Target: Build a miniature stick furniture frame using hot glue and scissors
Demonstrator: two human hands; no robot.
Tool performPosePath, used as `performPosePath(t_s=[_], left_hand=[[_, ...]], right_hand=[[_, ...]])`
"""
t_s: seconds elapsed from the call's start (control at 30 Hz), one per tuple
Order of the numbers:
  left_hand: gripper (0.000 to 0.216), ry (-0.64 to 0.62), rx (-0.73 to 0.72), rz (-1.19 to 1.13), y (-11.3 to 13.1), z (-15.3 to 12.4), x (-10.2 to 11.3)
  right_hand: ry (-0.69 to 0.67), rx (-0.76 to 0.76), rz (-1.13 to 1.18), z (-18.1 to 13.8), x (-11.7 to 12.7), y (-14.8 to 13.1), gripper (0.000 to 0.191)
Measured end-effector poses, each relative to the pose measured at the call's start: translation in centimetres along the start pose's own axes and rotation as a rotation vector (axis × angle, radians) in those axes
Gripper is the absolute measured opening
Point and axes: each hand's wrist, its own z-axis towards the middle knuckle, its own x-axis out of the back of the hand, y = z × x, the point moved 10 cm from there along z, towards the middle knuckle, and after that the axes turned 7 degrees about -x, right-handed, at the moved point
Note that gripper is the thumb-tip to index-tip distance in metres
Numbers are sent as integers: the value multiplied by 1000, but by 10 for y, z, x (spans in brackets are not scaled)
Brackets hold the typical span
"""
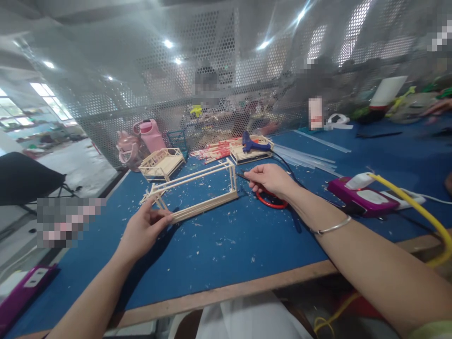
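Wood frame (197,193) between left fingers (163,218) (right hand (270,181): scissors (272,204)).

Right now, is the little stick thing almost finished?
About halfway, I'd guess. Done: the long stick frame stands as an open box. In hand: the left hand grips its near end, the right hand holds red-handled scissors by its far end. Left: probably filling in; the small model behind has slats, this has none.

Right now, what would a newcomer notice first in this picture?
A long frame of pale sticks lies on the blue table, its near end pinched by the left hand. The right hand grips red-handled scissors beside its far end. Behind, a blue glue gun rests on another frame.
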Motion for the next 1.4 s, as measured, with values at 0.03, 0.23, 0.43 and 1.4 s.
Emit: performPosePath(t_s=[0.03, 0.23, 0.43, 1.4], left_hand=[[75, 26, 5, -33, 2, 0, 2], [98, 167, 35, -114, 3, 0, 17], [103, 142, 58, -104, -2, 1, 13], [76, 84, 28, -277, -21, -1, 4]], right_hand=[[-9, 1, -6, 0, -2, 0, 27], [-78, 27, -17, -3, -15, -3, 29], [-75, 41, -2, -6, -20, -6, 24], [53, 237, 119, 0, 5, -12, 20]])
